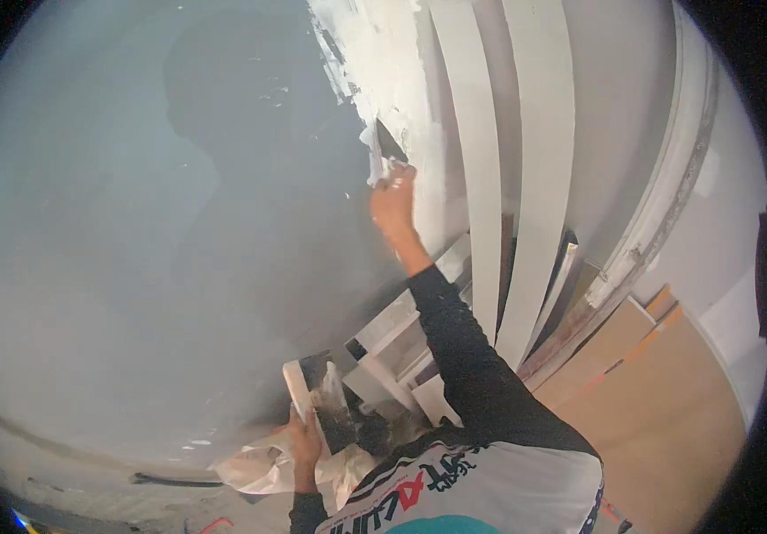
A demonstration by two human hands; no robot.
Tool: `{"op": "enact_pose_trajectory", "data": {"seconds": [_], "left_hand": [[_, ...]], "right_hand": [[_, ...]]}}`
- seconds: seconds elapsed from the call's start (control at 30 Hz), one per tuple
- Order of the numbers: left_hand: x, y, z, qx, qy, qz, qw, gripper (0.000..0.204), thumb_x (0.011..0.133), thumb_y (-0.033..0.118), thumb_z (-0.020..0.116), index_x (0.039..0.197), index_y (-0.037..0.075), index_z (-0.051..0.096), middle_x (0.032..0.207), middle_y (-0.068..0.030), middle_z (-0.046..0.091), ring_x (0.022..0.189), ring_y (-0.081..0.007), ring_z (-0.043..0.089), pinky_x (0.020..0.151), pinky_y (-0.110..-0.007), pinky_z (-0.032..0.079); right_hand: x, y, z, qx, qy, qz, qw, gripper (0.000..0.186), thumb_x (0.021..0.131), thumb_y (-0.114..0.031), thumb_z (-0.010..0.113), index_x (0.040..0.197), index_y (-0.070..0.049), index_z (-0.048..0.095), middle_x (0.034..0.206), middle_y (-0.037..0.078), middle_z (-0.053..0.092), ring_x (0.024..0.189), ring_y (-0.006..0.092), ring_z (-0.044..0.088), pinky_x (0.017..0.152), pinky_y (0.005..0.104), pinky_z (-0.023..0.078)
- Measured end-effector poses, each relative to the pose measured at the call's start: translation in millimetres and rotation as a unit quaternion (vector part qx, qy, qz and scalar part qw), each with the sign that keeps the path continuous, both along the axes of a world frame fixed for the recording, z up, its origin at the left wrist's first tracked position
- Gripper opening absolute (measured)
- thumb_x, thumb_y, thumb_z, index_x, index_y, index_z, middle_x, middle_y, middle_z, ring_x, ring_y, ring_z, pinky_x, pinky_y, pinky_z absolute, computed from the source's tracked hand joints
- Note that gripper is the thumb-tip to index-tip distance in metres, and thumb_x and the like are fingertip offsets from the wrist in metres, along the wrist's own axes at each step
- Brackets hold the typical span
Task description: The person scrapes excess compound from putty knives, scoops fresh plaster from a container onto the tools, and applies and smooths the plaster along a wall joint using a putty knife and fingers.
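Both hands closed — right hand (394,203) gripping putty knife (376,153) against wall (134,222), left hand (305,442) gripping trowel (323,400).

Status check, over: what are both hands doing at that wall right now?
Right hand up, pressing putty knife to grey wall beside white plaster patch. Left hand low, gripping loaded plaster board. White boards lean close right.

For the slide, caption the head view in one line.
Right hand presses a putty knife to a grey wall; left hand holds a loaded trowel.
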State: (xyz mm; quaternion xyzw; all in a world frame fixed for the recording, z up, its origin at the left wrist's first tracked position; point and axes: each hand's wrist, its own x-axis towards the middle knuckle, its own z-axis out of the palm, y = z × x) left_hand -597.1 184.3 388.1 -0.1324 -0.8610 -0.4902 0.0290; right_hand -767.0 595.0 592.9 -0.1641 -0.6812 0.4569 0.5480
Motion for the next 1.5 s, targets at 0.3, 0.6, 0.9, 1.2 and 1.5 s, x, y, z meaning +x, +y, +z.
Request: {"op": "enact_pose_trajectory", "data": {"seconds": [0.3, 0.6, 0.9, 1.2, 1.5], "left_hand": [[7.2, -35.8, -15.8, 0.097, -0.024, 0.011, 0.995, 0.043, 0.105, 0.025, 0.046, 0.132, -0.008, 0.048, 0.114, -0.025, 0.062, 0.107, -0.0332, 0.06, 0.094, -0.041, 0.046], [42.3, -67.2, -53.1, 0.006, 0.01, 0.066, 0.998, 0.039, 0.103, 0.02, 0.048, 0.127, -0.011, 0.051, 0.108, -0.0242, 0.063, 0.102, -0.0316, 0.061, 0.09, -0.04, 0.046], [43.6, -13.3, -30.4, 0.085, -0.142, 0.076, 0.983, 0.034, 0.103, 0.022, 0.049, 0.117, -0.008, 0.055, 0.104, -0.0208, 0.063, 0.097, -0.0282, 0.06, 0.087, -0.042, 0.046], [39.3, -6.7, -36.7, 0.02, -0.112, 0.061, 0.992, 0.039, 0.102, 0.023, 0.051, 0.123, -0.009, 0.052, 0.11, -0.0229, 0.063, 0.102, -0.0306, 0.06, 0.09, -0.041, 0.047], [36.0, -8.4, -32.3, 0.14, -0.124, 0.047, 0.981, 0.033, 0.103, 0.021, 0.049, 0.119, -0.007, 0.053, 0.099, -0.0171, 0.062, 0.09, -0.0246, 0.061, 0.08, -0.036, 0.049]], "right_hand": [[21.5, 72.1, -6.6, 0.221, 0.015, -0.154, 0.963, 0.046, 0.09, 0.004, 0.049, 0.136, 0.01, 0.044, 0.135, 0.034, 0.043, 0.123, 0.0505, 0.047, 0.105, 0.0496, 0.041], [23.6, 76.6, -70.9, 0.256, -0.027, -0.127, 0.958, 0.052, 0.09, 0.008, 0.05, 0.141, 0.003, 0.045, 0.145, 0.026, 0.043, 0.136, 0.0473, 0.037, 0.113, 0.0516, 0.031], [-22.8, 59.4, -45.8, 0.143, 0.044, -0.203, 0.968, 0.045, 0.095, 0.0, 0.047, 0.14, 0.006, 0.044, 0.143, 0.037, 0.034, 0.135, 0.0518, 0.033, 0.114, 0.0516, 0.029], [-30.1, 79.3, -92.5, 0.154, -0.039, -0.187, 0.969, 0.051, 0.093, 0.003, 0.047, 0.144, 0.004, 0.04, 0.151, 0.025, 0.033, 0.139, 0.0457, 0.031, 0.116, 0.0535, 0.023], [-29.1, 54.3, -38.9, 0.161, 0.109, -0.115, 0.974, 0.05, 0.095, 0.002, 0.045, 0.145, 0.005, 0.038, 0.15, 0.029, 0.033, 0.139, 0.0485, 0.028, 0.117, 0.0544, 0.022]]}}
